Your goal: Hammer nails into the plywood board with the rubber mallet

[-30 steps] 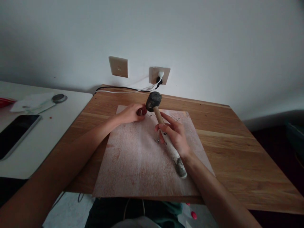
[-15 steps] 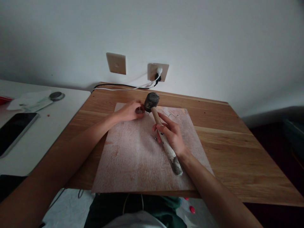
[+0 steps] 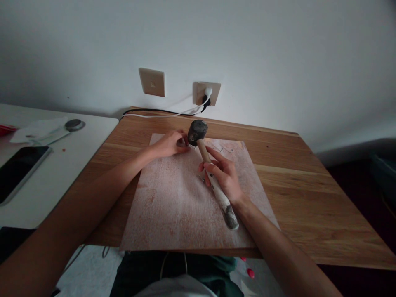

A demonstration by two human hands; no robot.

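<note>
My right hand (image 3: 224,176) is wrapped round the wooden handle of a hammer (image 3: 213,177). Its dark head (image 3: 197,132) hangs just above the far part of a pale reddish board (image 3: 173,206) that lies on the wooden table (image 3: 309,185). My left hand (image 3: 169,144) rests on the board right beside the hammer head, its fingertips pinched on something small that I cannot make out. A few thin nails stand in the board near the far edge (image 3: 224,149).
A white desk (image 3: 71,152) adjoins on the left, with a dark phone (image 3: 18,171), papers and a round lid (image 3: 74,124). Wall sockets (image 3: 206,93) with a white plug and cables sit behind the table. The table's front edge is near my body.
The hammer head has dropped slightly, closer to my left fingertips, and the view has shifted a little. Both hands keep their grips.
</note>
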